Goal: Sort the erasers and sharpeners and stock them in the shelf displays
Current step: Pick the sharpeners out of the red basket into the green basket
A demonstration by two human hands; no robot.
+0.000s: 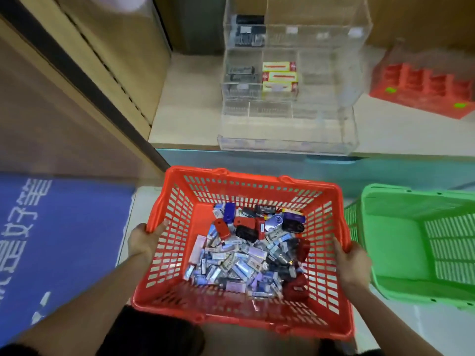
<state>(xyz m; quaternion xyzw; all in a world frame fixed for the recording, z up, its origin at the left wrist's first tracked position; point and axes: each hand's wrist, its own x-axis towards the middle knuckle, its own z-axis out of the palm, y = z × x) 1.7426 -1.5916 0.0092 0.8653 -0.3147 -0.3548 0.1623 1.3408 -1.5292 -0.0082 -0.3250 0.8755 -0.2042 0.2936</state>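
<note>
A red plastic basket [180, 201] is held in front of me, below the shelf. My left hand [144, 240] grips its left rim and my right hand [352, 260] grips its right rim. Inside lies a mixed heap of wrapped erasers [231, 263] and red, blue and black sharpeners [246, 227]. On the shelf above stands a clear acrylic tiered display [288, 134]. Its upper left compartments hold dark items [248, 30], and a middle compartment holds yellow-and-red boxes [279, 79]. The front row of the display looks bare.
A green basket [416, 242] sits to the right of the red one, with nothing visible in it. A red tray-like organiser [421, 88] stands on the shelf at the right. A wooden shelf upright runs along the left, above a blue floor mat [51, 242].
</note>
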